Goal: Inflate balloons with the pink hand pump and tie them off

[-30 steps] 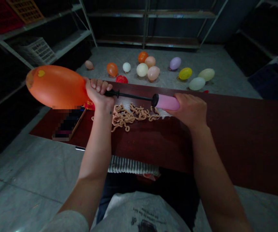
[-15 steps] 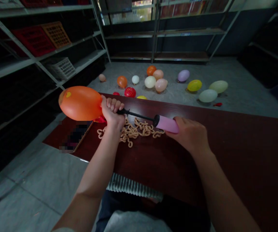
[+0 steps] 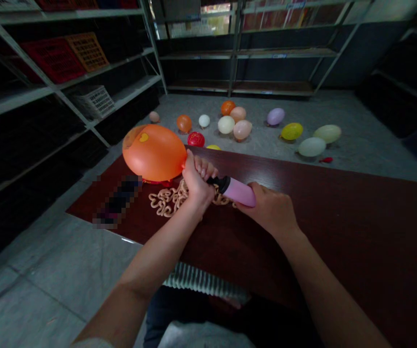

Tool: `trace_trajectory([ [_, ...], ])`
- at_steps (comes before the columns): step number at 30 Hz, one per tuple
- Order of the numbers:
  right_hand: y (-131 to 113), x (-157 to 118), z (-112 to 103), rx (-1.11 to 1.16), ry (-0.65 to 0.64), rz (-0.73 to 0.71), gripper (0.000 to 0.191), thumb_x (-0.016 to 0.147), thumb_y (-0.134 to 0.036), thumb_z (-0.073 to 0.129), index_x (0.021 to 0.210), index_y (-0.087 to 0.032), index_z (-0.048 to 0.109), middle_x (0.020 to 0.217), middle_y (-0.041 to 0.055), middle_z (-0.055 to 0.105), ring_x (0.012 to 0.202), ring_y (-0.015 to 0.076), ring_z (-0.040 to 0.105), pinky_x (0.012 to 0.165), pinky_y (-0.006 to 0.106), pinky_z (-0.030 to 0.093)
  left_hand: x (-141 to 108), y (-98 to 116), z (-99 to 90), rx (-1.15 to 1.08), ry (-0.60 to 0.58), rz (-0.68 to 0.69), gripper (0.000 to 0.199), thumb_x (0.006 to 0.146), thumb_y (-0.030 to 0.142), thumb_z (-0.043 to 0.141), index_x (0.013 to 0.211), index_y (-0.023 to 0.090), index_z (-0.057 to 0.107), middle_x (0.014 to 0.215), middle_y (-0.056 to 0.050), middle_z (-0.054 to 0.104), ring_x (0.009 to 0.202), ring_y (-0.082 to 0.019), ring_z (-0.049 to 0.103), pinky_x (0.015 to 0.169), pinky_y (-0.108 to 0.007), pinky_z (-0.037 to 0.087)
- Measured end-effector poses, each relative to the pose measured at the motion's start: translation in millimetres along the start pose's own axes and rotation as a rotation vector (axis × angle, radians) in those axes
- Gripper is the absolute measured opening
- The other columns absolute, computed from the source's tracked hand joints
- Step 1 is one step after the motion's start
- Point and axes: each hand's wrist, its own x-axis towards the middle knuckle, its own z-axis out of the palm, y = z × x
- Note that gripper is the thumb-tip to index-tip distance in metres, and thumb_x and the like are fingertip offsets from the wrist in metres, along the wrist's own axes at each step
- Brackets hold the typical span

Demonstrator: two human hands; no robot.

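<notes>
An orange balloon with a yellow mark is swollen with air, its neck going into my left hand. The fingers of that hand are closed around the neck and the black end of a balloon pump, so the joint between them is hidden. My right hand grips the pump's pink barrel. The black rod is pushed in, with the barrel's black cap close to my left fingers. Beneath the hands lies a heap of curled tan long balloons, partly covered by my left hand.
Under everything is a dark red-brown table. A blurred-out dark patch covers something at its left end. Several inflated balloons, among them a yellow balloon, lie on the floor beyond. Metal shelves with crates stand behind and left.
My two hands have come closer together, and the pump's rod has slid into the pink barrel. The orange balloon has moved right with my left hand and looks somewhat larger.
</notes>
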Motion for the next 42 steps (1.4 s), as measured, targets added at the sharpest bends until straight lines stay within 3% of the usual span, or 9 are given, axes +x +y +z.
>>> trace_trajectory([
  [11,2,9,5,-0.037,0.105,-0.003,0.058,0.082,-0.072,0.052,0.098,-0.018,0.068,0.082,0.0076,0.073,0.066,0.0198,0.063,0.057,0.03,0.026,25,14,-10.5,-0.084,0.06,0.026,0.056,0.105,0.032,0.038,0.052,0.019,0.026,0.041,0.008,0.02,0.032,-0.006,0.02,0.038,-0.022,0.021],
  [20,37,6,-1,-0.137,0.146,-0.069,0.052,0.088,-0.066,0.049,0.098,-0.018,0.067,0.085,0.0109,0.072,0.072,0.0204,0.062,0.061,0.031,0.029,41,36,-19.9,-0.156,0.117,0.084,0.051,0.105,0.028,0.036,0.056,0.019,0.024,0.043,0.008,0.021,0.032,-0.006,0.02,0.039,-0.022,0.022],
  [27,65,4,0,-0.079,0.164,-0.074,0.05,0.083,-0.065,0.056,0.102,-0.02,0.067,0.091,0.0082,0.072,0.078,0.0227,0.065,0.065,0.031,0.036,44,55,-22.0,-0.147,0.047,0.134,0.052,0.105,0.028,0.034,0.055,0.019,0.023,0.043,0.008,0.019,0.032,-0.006,0.019,0.038,-0.021,0.022],
  [36,41,2,-4,-0.069,-0.032,0.044,0.043,0.082,-0.058,0.059,0.103,-0.021,0.064,0.091,0.0083,0.073,0.074,0.0235,0.065,0.06,0.031,0.032,29,66,-10.7,-0.013,-0.058,0.274,0.059,0.105,0.037,0.04,0.052,0.019,0.021,0.042,0.007,0.019,0.033,-0.007,0.016,0.038,-0.024,0.022],
  [42,20,3,-4,-0.055,-0.082,0.049,0.044,0.081,-0.058,0.059,0.102,-0.019,0.063,0.09,0.0102,0.073,0.073,0.024,0.065,0.06,0.031,0.031,29,58,-9.3,0.047,-0.065,0.24,0.06,0.105,0.038,0.039,0.051,0.018,0.022,0.042,0.006,0.017,0.034,-0.007,0.014,0.037,-0.022,0.022],
])
